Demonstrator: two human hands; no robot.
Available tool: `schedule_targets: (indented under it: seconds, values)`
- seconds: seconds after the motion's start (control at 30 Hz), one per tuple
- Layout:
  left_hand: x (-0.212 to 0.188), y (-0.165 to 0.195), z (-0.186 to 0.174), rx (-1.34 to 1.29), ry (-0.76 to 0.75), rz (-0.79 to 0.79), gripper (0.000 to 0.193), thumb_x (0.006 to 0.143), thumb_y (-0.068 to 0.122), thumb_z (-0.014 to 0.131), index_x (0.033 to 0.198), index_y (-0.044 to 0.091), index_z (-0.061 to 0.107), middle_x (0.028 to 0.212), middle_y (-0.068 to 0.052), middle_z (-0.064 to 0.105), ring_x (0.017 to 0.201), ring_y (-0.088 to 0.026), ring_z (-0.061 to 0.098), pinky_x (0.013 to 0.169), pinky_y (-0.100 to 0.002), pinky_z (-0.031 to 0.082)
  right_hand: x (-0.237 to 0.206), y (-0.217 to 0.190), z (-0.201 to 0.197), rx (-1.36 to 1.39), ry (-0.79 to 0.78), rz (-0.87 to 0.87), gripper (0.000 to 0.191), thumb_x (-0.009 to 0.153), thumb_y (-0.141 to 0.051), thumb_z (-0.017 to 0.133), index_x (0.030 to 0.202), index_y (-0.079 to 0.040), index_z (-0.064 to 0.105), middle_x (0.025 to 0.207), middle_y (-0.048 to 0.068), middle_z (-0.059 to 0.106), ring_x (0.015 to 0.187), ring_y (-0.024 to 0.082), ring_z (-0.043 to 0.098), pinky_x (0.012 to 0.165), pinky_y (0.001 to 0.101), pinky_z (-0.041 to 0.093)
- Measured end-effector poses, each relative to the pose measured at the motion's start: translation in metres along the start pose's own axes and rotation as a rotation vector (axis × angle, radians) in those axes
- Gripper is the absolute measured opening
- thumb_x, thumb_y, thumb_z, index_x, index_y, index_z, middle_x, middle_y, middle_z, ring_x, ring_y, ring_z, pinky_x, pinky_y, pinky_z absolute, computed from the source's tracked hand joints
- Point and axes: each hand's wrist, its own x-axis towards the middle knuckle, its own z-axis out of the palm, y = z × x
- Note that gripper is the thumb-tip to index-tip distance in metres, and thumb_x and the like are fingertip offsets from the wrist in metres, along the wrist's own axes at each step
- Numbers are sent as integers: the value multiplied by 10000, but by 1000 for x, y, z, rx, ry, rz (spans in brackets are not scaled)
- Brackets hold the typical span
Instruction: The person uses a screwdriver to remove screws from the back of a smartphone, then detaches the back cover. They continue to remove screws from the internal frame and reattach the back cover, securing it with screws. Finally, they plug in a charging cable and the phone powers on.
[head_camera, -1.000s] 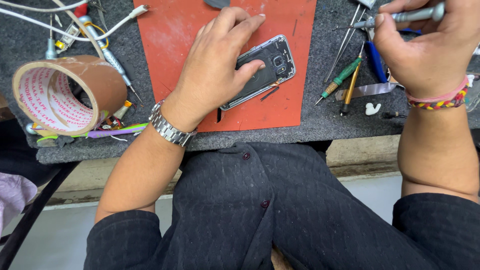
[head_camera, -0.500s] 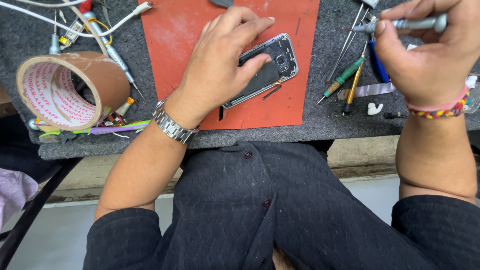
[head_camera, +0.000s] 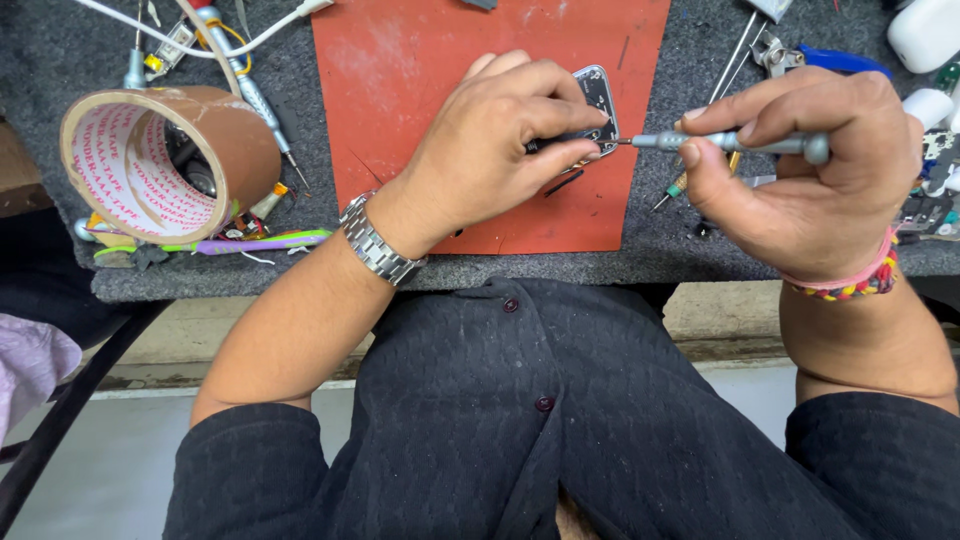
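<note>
Head view is showing the left hand (head_camera: 490, 150) clasping an opened phone (head_camera: 597, 100) on the red mat (head_camera: 400, 90) while the right hand (head_camera: 810, 170) is pinching a grey precision screwdriver (head_camera: 740, 143), its tip touching the phone.

One head-worn camera looks steeply down from close above. The tabletop (head_camera: 700, 245) fills the upper frame. The lap fills the lower.

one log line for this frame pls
left hand: holds phone on red mat | right hand: grips screwdriver, tip at phone | tape roll: left
</note>
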Motion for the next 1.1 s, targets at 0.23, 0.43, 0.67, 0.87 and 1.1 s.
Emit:
schedule_targets:
  seconds: [0.23, 0.43, 0.67, 0.87, 1.1]
  values:
    - [-1, 0, 0, -9, -10, 0, 131, 935, 225, 824, 1038, 147, 808, 977, 32, 698, 921, -179, 591, 840, -365, 430, 13, -2, 2, -14, -22, -85, 382, 862, 112, 803, 973, 44, 444, 900, 261, 711, 815, 258, 729, 598, 268, 544]
    - [-1, 1, 0, -4, -9, 1, 116, 929, 230, 827, 1004, 145, 801, 962, 30, 697, 914, -182, 594, 839, -365, 430, 6, 1, 0, -25, -25, -81, 365, 885, 63, 798, 1006, 31, 455, 940, 247, 722, 830, 251, 743, 602, 255, 555]
    - [0, 2, 1, -14, -19, 0, 125, 924, 225, 826, 1009, 139, 796, 972, 25, 700, 924, -187, 602, 845, -365, 434, 0, -1, -2, -42, -3, -53, 363, 934, 32, 818, 1044, 13, 473, 963, 214, 735, 828, 224, 751, 626, 241, 547]
    - [2, 2, 1, -17, -10, 7, 128, 924, 221, 837, 1002, 131, 790, 962, 24, 697, 916, -186, 605, 849, -366, 440, 3, -5, -2, -99, 3, -61, 366, 833, 40, 822, 943, 19, 473, 869, 204, 736, 724, 219, 720, 556, 264, 494]
    - [1, 1, 2, -22, -9, -3, 129, 924, 223, 833, 1003, 131, 790, 968, 25, 698, 925, -178, 610, 850, -362, 443, 3, 1, -1, -39, 4, -83, 364, 874, 43, 818, 980, 12, 471, 927, 213, 735, 810, 233, 738, 570, 249, 524]
